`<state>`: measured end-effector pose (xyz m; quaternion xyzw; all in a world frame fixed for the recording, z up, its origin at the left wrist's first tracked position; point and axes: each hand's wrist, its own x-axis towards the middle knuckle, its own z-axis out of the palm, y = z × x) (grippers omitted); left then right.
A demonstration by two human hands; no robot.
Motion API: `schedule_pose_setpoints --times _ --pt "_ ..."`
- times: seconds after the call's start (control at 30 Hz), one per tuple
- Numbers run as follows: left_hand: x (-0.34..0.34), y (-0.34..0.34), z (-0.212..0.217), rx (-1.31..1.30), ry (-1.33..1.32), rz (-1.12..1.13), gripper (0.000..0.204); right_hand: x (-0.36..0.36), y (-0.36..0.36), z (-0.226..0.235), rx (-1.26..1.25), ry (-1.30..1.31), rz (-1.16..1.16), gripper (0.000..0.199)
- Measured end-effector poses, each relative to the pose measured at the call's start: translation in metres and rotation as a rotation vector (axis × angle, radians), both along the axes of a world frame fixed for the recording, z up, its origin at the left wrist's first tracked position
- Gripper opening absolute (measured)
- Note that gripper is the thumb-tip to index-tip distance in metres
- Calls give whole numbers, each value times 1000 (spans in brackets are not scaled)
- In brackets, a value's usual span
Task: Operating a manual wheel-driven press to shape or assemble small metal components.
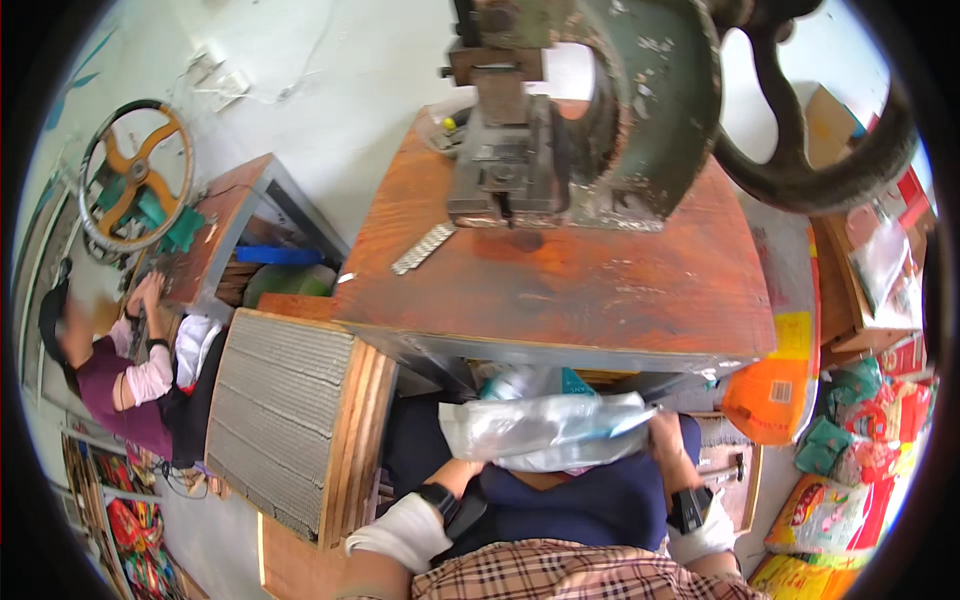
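Observation:
Across my lap, below the table's front edge, a clear plastic bag [545, 430] is stretched sideways and blurred by motion. My right hand [667, 437] is closed on its right end. My left hand [464, 468] is under the left end of the bag, which covers its fingers, so their grip is hidden. Above the bag, on the wooden table [600, 295], stands a green hand press [655, 110] with a metal die block [505, 170]. A small perforated metal strip [423, 248] lies on the tabletop to the left of the press.
A stack of boards with a ridged grey top [280, 415] stands left of my knees. The large black handwheel [815, 130] juts out at upper right. Colourful packages [835, 510] lie along the right. At far left a person [130, 380] works by another handwheel [138, 175].

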<state>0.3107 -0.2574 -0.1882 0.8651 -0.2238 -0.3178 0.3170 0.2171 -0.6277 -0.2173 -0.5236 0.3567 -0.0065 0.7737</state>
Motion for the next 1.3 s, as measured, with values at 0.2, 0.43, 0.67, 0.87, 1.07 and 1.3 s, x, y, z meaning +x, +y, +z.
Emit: schedule_pose_setpoints --times 0.2,0.43,0.67,0.87,1.07,1.3 --pt "-17 0 71 -234 656 -113 55 39 -37 -44 -283 146 -260 18" --pt "-16 21 149 159 128 265 38 47 -11 13 -896 189 357 38" --pt "31 -57 125 106 -792 -296 16 70 -12 46 -979 88 551 54" --pt "60 -52 63 -28 -654 32 21 40 101 121 -1510 -676 854 68" --pt "107 11 46 237 -842 187 30 10 99 103 -1077 358 1637 57" --pt "81 -19 107 54 -1381 146 14 -36 61 97 -1257 22 1446 59"
